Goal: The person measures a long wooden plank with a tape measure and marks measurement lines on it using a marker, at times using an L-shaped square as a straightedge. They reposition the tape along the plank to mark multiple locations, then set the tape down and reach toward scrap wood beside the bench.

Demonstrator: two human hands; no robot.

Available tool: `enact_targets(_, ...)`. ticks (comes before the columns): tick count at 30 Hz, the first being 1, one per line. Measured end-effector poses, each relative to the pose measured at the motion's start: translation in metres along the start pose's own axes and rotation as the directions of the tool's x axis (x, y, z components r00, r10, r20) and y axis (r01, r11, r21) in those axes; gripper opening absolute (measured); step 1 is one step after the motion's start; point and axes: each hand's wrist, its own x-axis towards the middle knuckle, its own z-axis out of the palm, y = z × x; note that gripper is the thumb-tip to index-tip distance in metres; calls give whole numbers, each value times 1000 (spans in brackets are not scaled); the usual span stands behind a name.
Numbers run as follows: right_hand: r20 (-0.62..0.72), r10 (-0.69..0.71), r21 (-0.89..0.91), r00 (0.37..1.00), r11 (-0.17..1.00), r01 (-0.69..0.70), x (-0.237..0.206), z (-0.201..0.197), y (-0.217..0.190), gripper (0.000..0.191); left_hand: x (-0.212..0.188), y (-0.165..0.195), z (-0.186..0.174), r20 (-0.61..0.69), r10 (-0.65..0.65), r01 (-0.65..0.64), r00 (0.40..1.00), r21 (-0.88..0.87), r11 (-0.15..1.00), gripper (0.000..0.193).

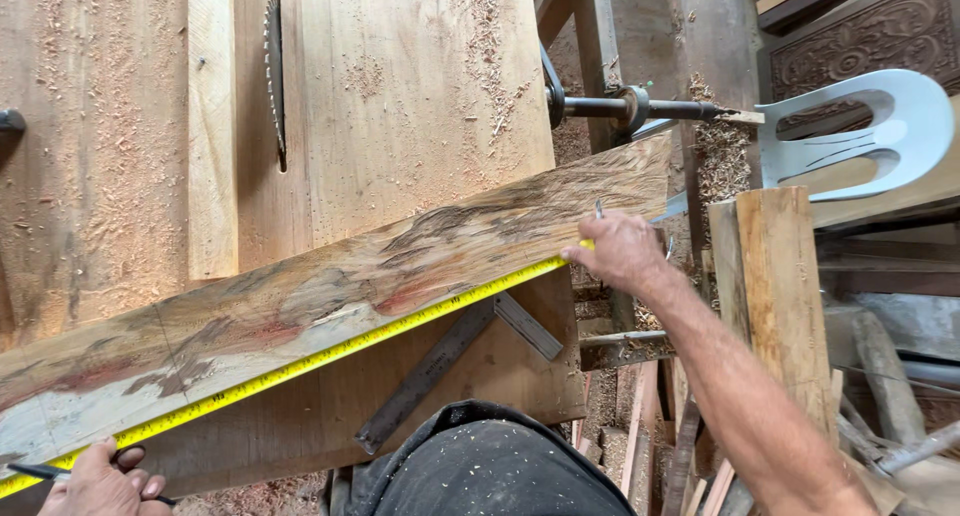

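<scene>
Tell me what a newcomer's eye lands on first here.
A yellow tape measure runs diagonally along the edge of a long streaked plank, stretched between the right hand at the upper end and the left hand at the lower left, which also holds a pencil. Behind, a saw blade rises from the sawdust-strewn table.

one plank [330, 296], one tape measure [330, 351], one square [450, 361]

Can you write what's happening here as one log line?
left hand: pins tape measure, holds pencil | right hand: holds tape's far end | tape: along plank
</scene>
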Motion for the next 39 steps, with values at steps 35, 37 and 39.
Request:
enact_targets(35,76,269,648,960,719,-253,-153,136,-5,56,-159,-107,127,974,225,-996,-20,1,-93,42)
enact_targets(37,83,262,549,961,793,-264,-147,139,-14,57,-159,-109,134,981,177,-994,81,92,-56,41)
enact_targets(39,121,288,362,950,878,-312,-143,143,-21,55,-156,-109,140,978,116,-985,171,174,-21,43)
